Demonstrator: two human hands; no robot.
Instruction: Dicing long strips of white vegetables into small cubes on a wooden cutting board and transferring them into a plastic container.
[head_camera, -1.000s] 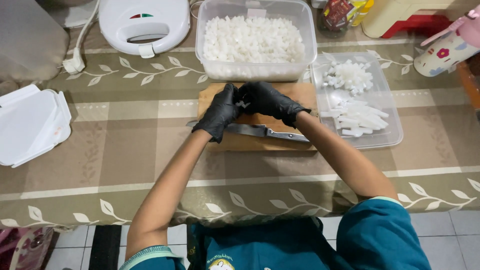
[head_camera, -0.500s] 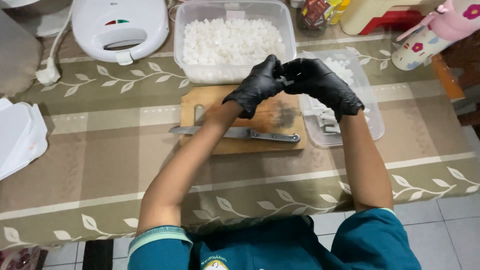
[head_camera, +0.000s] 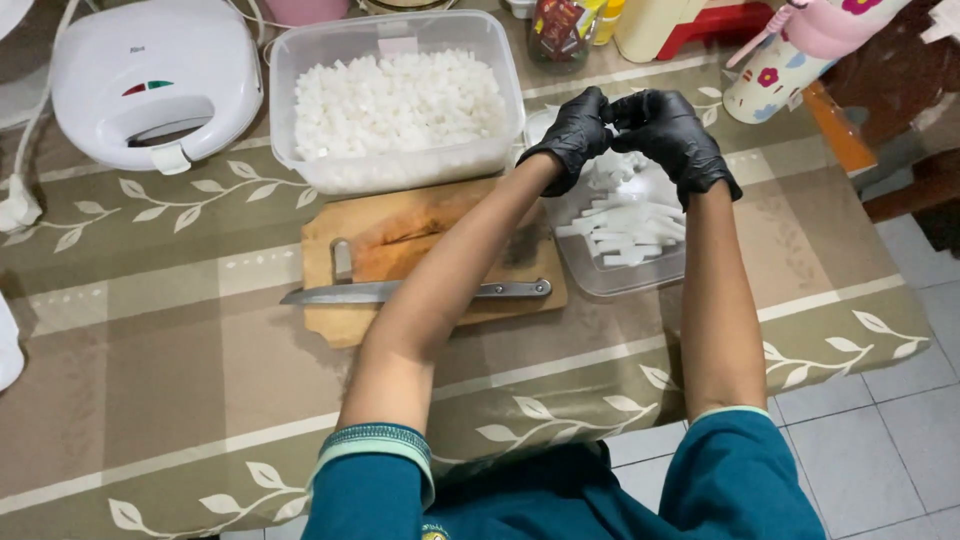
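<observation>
1. Hands first: left hand in black glove (head_camera: 572, 132) and right hand in black glove (head_camera: 672, 132) meet fingertip to fingertip in the upper right of the frame, above the shallow clear plastic tray of white vegetable strips (head_camera: 625, 222). Fingers curled and pinched together; cannot tell whether a strip sits between them or only glove material.
2. Slippage: wet white pieces against smooth gloves could mean a strip dropping back into the tray, or onto the olive leaf-patterned tablecloth (head_camera: 180, 330) in the lower half.
3. Knife: long steel knife (head_camera: 415, 291) lying flat across the worn wooden cutting board (head_camera: 400, 240) at centre, directly under the left forearm. Risk of a nudge from the arm, sending the blade sliding toward the table's near edge.
4. Crowding: deep clear plastic tub of diced white cubes (head_camera: 395, 100) touching the board's far edge, upper centre; easy to bump with an elbow.
5. Appliance: white plastic sandwich press (head_camera: 150, 85), upper left, well apart from the hands; little hazard there.
</observation>
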